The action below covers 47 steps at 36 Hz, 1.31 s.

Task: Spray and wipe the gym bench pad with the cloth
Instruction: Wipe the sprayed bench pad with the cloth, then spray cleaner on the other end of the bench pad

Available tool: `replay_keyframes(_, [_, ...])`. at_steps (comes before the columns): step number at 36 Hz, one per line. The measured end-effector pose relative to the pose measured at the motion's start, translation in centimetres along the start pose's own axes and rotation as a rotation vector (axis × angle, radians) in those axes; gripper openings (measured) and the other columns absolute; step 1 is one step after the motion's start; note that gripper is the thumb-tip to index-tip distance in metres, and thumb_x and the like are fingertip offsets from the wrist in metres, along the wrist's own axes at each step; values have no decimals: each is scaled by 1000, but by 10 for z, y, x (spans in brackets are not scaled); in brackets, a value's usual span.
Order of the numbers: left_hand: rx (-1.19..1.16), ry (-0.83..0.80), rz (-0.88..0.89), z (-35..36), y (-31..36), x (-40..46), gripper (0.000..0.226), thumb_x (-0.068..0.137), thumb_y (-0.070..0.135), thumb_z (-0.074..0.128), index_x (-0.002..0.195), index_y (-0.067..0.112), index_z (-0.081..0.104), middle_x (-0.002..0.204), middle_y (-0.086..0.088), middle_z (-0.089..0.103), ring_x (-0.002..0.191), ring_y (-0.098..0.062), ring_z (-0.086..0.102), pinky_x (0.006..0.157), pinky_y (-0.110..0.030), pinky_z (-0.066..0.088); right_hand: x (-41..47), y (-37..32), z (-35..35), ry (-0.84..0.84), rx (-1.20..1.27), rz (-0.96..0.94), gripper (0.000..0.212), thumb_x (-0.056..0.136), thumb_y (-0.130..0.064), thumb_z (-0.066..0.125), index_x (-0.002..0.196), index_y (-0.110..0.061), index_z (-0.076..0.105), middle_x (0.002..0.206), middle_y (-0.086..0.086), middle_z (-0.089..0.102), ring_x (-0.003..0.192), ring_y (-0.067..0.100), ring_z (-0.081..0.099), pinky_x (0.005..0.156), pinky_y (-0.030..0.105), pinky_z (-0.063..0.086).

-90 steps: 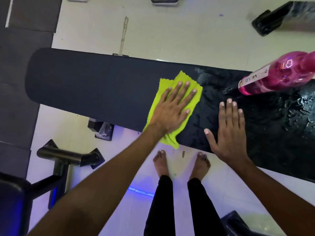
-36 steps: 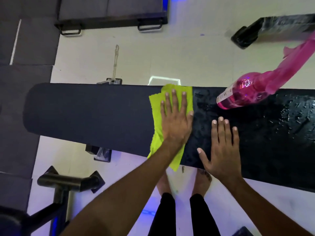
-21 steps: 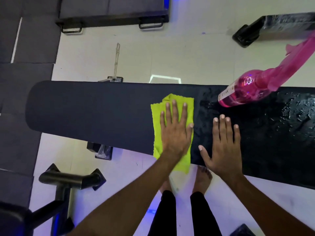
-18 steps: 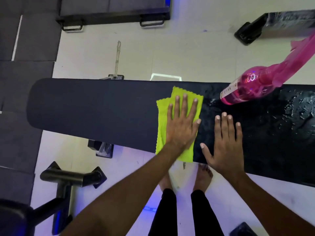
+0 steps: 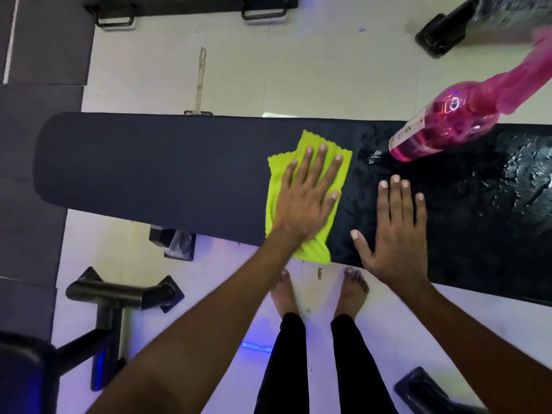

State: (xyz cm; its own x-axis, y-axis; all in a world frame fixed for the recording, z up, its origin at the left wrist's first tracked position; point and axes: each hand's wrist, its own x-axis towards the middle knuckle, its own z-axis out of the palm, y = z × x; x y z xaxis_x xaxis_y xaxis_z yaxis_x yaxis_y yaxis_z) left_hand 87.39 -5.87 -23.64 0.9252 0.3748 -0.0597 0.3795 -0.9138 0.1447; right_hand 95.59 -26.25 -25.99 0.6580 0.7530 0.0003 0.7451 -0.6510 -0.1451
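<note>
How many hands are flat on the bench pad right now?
2. The left hand presses the lime-green microfibre cloth mid-pad on the long black padded gym bench pad; the right hand rests bare on the wet stretch beside it. Neither holds the pink bottle.

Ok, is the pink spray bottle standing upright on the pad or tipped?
Tipped: the spray bottle leans, base on the wet bench pad, nozzle up right.
</note>
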Motion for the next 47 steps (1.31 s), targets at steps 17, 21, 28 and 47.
replay_keyframes(17, [-19, 34, -208, -11, -26, 46, 64, 110, 48, 23, 168, 25, 10, 177, -6, 5, 164, -25, 2, 131, -46, 10, 0, 2, 3, 9, 1, 0, 96, 103, -65, 32, 172, -6, 4, 181, 17, 1, 169, 35, 3, 135, 60, 11])
replay_keyframes(21, [-31, 27, -361, -6, 1, 23, 67, 109, 47, 23, 169, 21, 7, 176, -13, 0, 164, -31, -1, 132, -51, 7, -1, 0, 2, 16, 20, 11, 95, 102, -64, 35, 172, -7, 6, 181, 17, 2, 169, 35, 5, 134, 61, 14])
replay_keyframes(28, [-17, -34, -71, -5, 12, 57, 63, 111, 48, 20, 168, 24, 8, 177, -8, 2, 164, -28, -1, 131, -50, 6, -2, 1, 4, 32, 33, 9, 93, 104, -66, 31, 172, -6, 8, 181, 17, 3, 169, 36, 6, 134, 62, 15])
replay_keyframes(47, [-104, -197, -110, -23, 9, 59, 71, 109, 57, 18, 168, 24, -2, 176, -10, -10, 163, -31, -12, 131, -52, -5, -3, -3, -3, 22, 41, 25, 92, 103, -63, 38, 172, -7, 12, 181, 15, 8, 169, 33, 8, 135, 59, 15])
